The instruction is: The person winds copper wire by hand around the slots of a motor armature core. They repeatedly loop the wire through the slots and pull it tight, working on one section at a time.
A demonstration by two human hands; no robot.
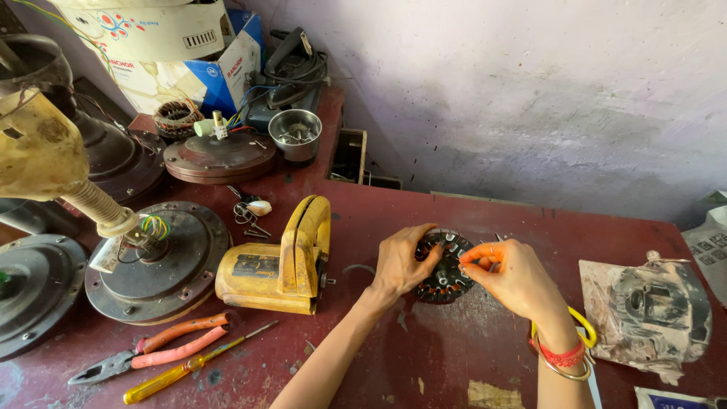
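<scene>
I see both hands meeting over a round, dark slotted fan stator with copper windings (pixel 443 269), which lies flat on the dark red painted bench (pixel 424 356). My left hand (pixel 399 261) cups the stator's near left rim, fingers curled against its edge, so it is grasping the stator. My right hand (pixel 513 276) sits at the stator's right side with thumb and forefinger pinched together over the top slots; something thin seems to be nipped between them, but I cannot tell what it is. The right wrist wears red thread and a metal bangle (pixel 564 362), and just behind that wrist a yellow loop-shaped handle (pixel 586 327) shows on the bench. Left of my left hand, close by, lies a yellow power tool body with a curved handle (pixel 282 261). Further left stands a round grey fan motor housing with coloured wires (pixel 159 261). Near the forearm of my left hand, toward me, lie red-handled pliers (pixel 151 352) and, just beside them, a yellow-handled screwdriver (pixel 189 367). Beyond the power tool, well away from both hands, a small steel bowl (pixel 295 132) rests near the wall. Right of my right hand, apart from it, sits a grimy grey motor part on a stained sheet (pixel 651 307).
</scene>
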